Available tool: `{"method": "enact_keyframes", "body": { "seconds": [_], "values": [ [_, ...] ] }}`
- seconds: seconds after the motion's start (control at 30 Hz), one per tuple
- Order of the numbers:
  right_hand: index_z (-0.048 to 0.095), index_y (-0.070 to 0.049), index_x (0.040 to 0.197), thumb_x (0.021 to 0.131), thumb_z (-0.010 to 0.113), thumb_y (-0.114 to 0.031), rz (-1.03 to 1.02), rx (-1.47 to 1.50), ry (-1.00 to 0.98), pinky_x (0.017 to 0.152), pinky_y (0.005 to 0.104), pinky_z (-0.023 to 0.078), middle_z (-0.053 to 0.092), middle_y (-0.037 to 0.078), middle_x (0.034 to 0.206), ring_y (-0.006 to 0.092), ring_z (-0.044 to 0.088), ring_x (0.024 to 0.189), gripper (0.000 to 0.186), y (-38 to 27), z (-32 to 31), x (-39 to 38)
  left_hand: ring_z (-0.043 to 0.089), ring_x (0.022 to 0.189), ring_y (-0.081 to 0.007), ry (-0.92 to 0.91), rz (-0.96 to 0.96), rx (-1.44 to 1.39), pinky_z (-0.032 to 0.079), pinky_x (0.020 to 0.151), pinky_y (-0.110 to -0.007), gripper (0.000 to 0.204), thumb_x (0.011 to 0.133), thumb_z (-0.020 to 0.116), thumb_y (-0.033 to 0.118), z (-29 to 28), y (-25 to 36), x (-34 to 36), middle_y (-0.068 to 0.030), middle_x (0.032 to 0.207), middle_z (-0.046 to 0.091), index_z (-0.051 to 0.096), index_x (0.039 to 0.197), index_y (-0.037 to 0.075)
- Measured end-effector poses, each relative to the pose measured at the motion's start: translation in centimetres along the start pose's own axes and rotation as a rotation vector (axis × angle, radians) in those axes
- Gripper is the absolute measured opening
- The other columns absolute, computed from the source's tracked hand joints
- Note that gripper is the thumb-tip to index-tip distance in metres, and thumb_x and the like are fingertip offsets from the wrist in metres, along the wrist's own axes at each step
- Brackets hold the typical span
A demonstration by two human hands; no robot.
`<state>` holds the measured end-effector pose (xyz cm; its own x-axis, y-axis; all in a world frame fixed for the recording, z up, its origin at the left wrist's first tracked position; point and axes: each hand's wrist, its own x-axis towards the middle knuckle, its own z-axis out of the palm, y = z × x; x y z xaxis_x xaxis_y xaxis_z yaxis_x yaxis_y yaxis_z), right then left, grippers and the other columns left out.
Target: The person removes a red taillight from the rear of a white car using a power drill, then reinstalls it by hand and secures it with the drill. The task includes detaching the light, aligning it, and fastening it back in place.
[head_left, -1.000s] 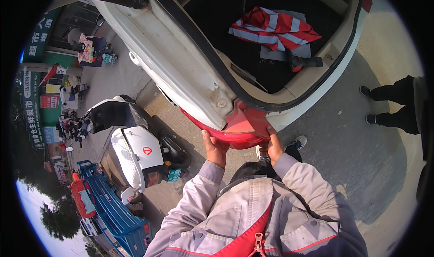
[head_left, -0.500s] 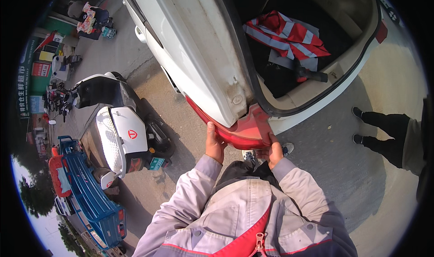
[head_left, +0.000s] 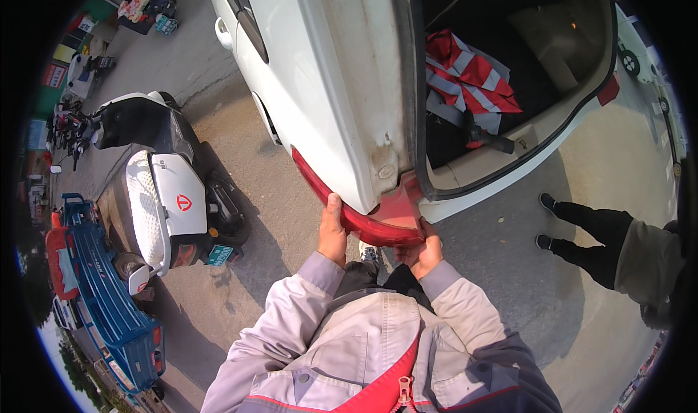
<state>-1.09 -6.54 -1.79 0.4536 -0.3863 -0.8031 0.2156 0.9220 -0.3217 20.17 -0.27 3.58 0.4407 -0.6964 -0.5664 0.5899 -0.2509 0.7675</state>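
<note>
Two hands are on the red tail light (head_left: pixel 363 220) at the rear corner of the white car (head_left: pixel 327 86). Your left hand (head_left: pixel 332 233) grips the light's outer, side-facing end, thumb pointing up along its edge and fingers closed under it. Your right hand (head_left: pixel 422 251) cups the light's lower end from beneath, just under the boot opening, fingers curled around its bottom edge. Both hands have hold of the same piece, set close together. The light sits against the car's corner, wrapping from the side panel to the back; you cannot tell whether it is seated or loose.

Inside the open boot (head_left: pixel 509 71) lies a red and grey striped vest (head_left: pixel 465 78) with a dark tool (head_left: pixel 487 140) beside it near the sill. To your right another person's legs (head_left: pixel 582 231) in dark trousers and shoes stand on the pavement, near the car. To your left a white scooter (head_left: pixel 174 202) is parked beside the car, and a blue cart (head_left: pixel 102 297) stands further out.
</note>
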Motion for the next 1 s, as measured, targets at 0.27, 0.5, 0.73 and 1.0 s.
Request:
{"method": "enact_keyframes", "body": {
  "seconds": [0.27, 0.5, 0.73, 1.0],
  "values": [
    [0.065, -0.014, 0.11, 0.103, 0.038, -0.064, 0.054, 0.095, 0.045, 0.05, 0.0372, 0.045, 0.066, 0.007, 0.077, 0.0229, 0.057, 0.055, 0.057, 0.2, 0.9, -0.3, 0.055, 0.128, -0.0221, 0.105, 0.061, 0.013, 0.042, 0.111, -0.039, 0.075, 0.107, 0.038, 0.064, -0.7, -1.3, 1.1, -0.0124, 0.142, 0.057, 0.048, 0.144, -0.001],
    [0.066, -0.011, 0.101, 0.103, 0.044, -0.061, 0.003, 0.113, 0.221, 0.038, 0.0355, 0.038, 0.065, 0.007, 0.069, 0.0217, 0.054, 0.046, 0.055, 0.5, 2.1, 0.0, 0.054, 0.133, -0.0262, 0.103, 0.109, -0.041, 0.043, 0.113, -0.04, 0.089, 0.1, 0.043, 0.073, 0.2, 0.0, 1.5, -0.0108, 0.147, 0.055, 0.042, 0.152, 0.002],
    [0.071, -0.01, 0.092, 0.102, 0.042, -0.067, 0.046, 0.017, 0.161, 0.042, 0.0316, 0.044, 0.063, 0.006, 0.063, 0.0178, 0.056, 0.048, 0.065, 0.7, 1.4, 0.4, 0.049, 0.141, -0.0279, 0.09, 0.118, -0.102, 0.042, 0.117, -0.043, 0.09, 0.098, 0.045, 0.074, -0.2, -0.5, 2.4, -0.0084, 0.157, 0.047, 0.035, 0.158, 0.008],
    [0.068, -0.009, 0.11, 0.1, 0.034, -0.075, 0.118, -0.199, 0.015, 0.058, 0.0344, 0.05, 0.066, 0.008, 0.077, 0.0179, 0.059, 0.061, 0.075, -1.1, -0.1, -0.7, 0.052, 0.138, -0.0285, 0.049, 0.093, -0.072, 0.049, 0.11, -0.047, 0.09, 0.097, 0.046, 0.077, 0.2, -0.2, 2.3, -0.0089, 0.154, 0.05, 0.035, 0.159, 0.013]
  ]
}}
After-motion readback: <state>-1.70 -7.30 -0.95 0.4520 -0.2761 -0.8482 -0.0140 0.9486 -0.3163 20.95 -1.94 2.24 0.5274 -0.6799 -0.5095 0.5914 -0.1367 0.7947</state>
